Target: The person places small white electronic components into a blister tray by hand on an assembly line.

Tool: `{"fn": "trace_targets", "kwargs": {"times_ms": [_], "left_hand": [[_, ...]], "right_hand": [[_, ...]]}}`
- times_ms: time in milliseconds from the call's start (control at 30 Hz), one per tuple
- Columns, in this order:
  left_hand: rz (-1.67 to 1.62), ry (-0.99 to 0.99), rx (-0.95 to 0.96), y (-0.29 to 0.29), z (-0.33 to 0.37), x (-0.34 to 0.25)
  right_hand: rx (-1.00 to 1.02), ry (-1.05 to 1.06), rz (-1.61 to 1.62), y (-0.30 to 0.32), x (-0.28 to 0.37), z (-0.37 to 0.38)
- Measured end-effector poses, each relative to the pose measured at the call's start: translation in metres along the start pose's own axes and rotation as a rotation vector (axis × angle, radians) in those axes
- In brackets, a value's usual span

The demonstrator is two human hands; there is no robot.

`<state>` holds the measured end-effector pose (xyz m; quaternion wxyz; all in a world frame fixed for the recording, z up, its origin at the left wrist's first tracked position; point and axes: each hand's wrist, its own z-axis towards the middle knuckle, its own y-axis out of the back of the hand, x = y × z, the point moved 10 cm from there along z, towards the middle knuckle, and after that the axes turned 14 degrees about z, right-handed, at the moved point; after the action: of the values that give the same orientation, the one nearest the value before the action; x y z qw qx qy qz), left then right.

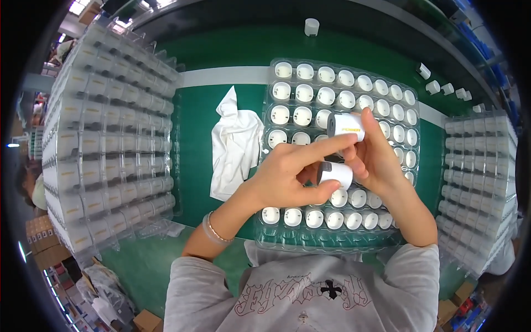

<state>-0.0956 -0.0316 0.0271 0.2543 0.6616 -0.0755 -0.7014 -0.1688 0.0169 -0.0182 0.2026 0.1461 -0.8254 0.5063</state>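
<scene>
While left hand (281,176) and right hand (383,160) pinch white cylinders (349,126), dark ends (332,125) leftward, long axes sideways

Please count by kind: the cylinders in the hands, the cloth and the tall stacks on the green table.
White cylinders with dark grey ends, held: 2
Crumpled white cloth: 1
Tall stacks of clear plastic trays: 2
Total: 5

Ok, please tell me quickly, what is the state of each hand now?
Left hand: closed, holding the lower white cylinder.
Right hand: closed, holding the upper white cylinder.
</scene>
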Motion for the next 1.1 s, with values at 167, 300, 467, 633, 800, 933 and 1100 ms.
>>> {"fn": "trace_targets", "kwargs": {"times_ms": [167,300,467,633,800,933,1100], "left_hand": [[-0.079,-0.053,-0.336,0.036,-0.007,0.017],[-0.161,-0.044,-0.453,0.051,-0.007,0.019],[0.081,-0.233,-0.435,0.052,-0.003,0.000],[-0.270,-0.301,-0.427,0.042,-0.003,-0.002],[-0.298,-0.366,-0.366,0.049,-0.009,-0.012],[0.006,-0.250,-0.263,0.072,-0.032,-0.024],[0.322,-0.075,0.207,0.017,-0.101,-0.036]], "right_hand": [[-0.065,-0.001,0.035,-0.004,0.000,0.002],[0.129,0.200,-0.088,-0.013,0.021,0.001],[0.212,0.695,-0.644,-0.044,0.051,-0.019],[0.372,0.840,-0.992,-0.059,0.047,-0.028],[0.348,0.837,-0.998,-0.060,0.049,-0.031],[0.391,0.953,-1.137,-0.085,0.046,-0.058],[0.699,0.764,-1.432,-0.099,-0.052,-0.100]]}}
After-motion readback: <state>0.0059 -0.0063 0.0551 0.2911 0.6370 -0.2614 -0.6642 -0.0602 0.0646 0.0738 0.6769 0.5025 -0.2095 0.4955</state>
